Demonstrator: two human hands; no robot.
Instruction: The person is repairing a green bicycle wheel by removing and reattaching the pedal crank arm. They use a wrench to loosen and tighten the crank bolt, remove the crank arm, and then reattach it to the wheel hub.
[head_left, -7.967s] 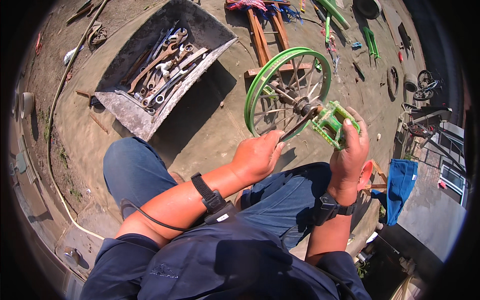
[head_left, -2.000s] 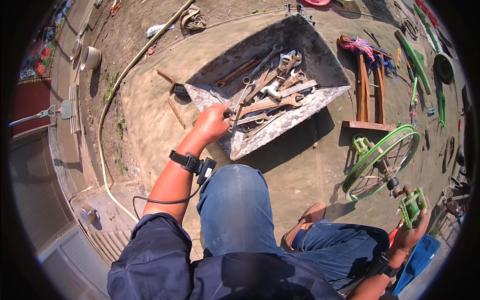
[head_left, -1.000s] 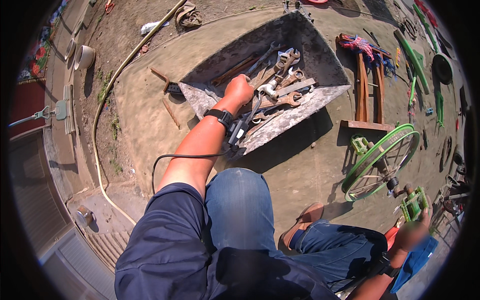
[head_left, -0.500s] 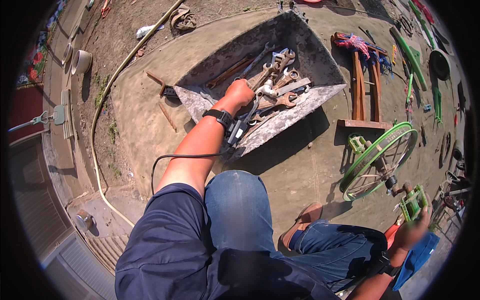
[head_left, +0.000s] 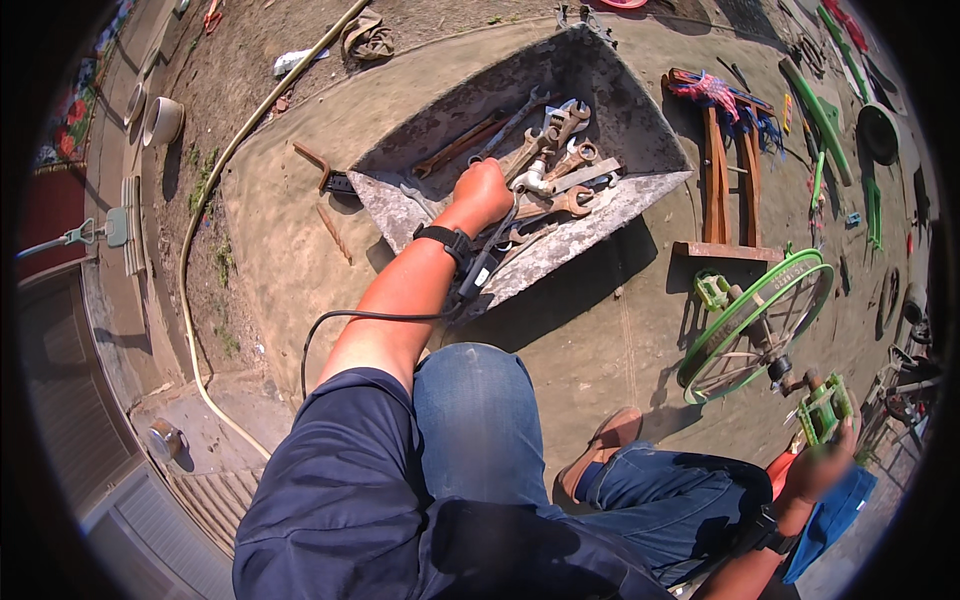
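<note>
My left hand (head_left: 483,190) reaches into a weathered metal pan (head_left: 420,110) holding several wrenches. Its fingers are curled and closed; whatever they grip is hidden beneath the hand. Beside its knuckles lie a rusty open-end wrench (head_left: 572,203), a ring wrench (head_left: 578,155) and an adjustable wrench (head_left: 570,118). A black cable (head_left: 380,316) passes under my left forearm toward the pan's near edge. At the lower right, my right hand (head_left: 828,468) is closed on a green pedal (head_left: 826,408), joined by a crank to a small green-rimmed wheel (head_left: 757,325).
Right of the pan lies a rusty metal frame (head_left: 716,180) with pink and blue strands on it. A bent rusty bar (head_left: 312,157) and a twisted rod (head_left: 334,233) rest to its left. A pale hose (head_left: 190,270) curves along the far left. Green parts (head_left: 820,120) lie farther right.
My left hand has shifted slightly within the pan, and its wrist has turned a little. The wheel has barely moved; my right hand stays at the pedal.
</note>
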